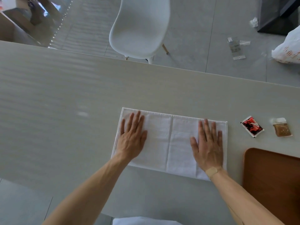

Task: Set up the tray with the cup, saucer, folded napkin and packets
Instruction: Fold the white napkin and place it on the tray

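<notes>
A white napkin (pixel 168 143) lies flat on the pale table, folded into a wide rectangle with a crease down its middle. My left hand (pixel 132 138) presses flat on its left end, fingers spread. My right hand (pixel 207 146) presses flat on its right end, a plaster on the wrist. To the right lie a red and black packet (pixel 252 126) and a brown packet (pixel 282 128). The brown tray's (pixel 269 176) rounded corner shows at the lower right. No cup or saucer is in view.
The table (pixel 65 103) stretches far to the left. Beyond its far edge stands a white chair (pixel 139 28) on a grey tiled floor. Scraps of wrapping (pixel 235 47) and a white plastic bag (pixel 289 47) lie on the floor at the upper right.
</notes>
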Demonstrator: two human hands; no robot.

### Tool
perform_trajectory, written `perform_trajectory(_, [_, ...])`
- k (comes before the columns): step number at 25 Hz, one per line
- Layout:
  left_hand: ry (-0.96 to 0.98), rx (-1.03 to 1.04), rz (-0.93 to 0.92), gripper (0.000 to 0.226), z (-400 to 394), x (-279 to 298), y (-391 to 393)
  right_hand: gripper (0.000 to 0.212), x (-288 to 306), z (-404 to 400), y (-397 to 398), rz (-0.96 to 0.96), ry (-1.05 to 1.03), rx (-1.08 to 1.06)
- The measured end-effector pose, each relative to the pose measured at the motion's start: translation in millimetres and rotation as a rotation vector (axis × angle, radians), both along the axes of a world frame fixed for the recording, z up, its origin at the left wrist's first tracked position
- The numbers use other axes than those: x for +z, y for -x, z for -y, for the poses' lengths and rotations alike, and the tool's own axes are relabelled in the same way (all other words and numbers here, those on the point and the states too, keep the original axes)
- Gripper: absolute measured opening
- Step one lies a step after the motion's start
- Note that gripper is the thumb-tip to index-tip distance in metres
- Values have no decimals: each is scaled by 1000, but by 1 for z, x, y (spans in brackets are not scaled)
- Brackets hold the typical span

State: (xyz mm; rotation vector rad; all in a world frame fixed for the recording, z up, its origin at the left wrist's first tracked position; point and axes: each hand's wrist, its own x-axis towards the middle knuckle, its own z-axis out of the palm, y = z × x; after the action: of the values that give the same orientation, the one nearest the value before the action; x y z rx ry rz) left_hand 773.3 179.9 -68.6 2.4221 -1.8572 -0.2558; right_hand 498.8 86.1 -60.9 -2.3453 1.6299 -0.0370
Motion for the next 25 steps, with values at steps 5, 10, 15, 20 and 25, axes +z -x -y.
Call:
perform_trajectory(5, [-32, -275, -87, 57, 52, -1, 66, 58, 3, 10, -63, 28, -55, 169])
perform_trajectory(10, [-28, -125, 4, 59, 40, -10, 5, 65, -16, 29, -4, -99, 40, 69])
perform_trajectory(15, [-96, -35, 36, 63, 22, -6, -64, 68, -17, 37, 25, -100, 46, -38])
perform_trajectory(20, [-103, 144, -65, 67, 12, -1, -50, 72, -3, 28, 25, -68, -30, -65])
perform_trajectory(25, [-83, 426, -112, 75, -51, 11, -24, 72, 2, -41, 49, -32, -64, -21])
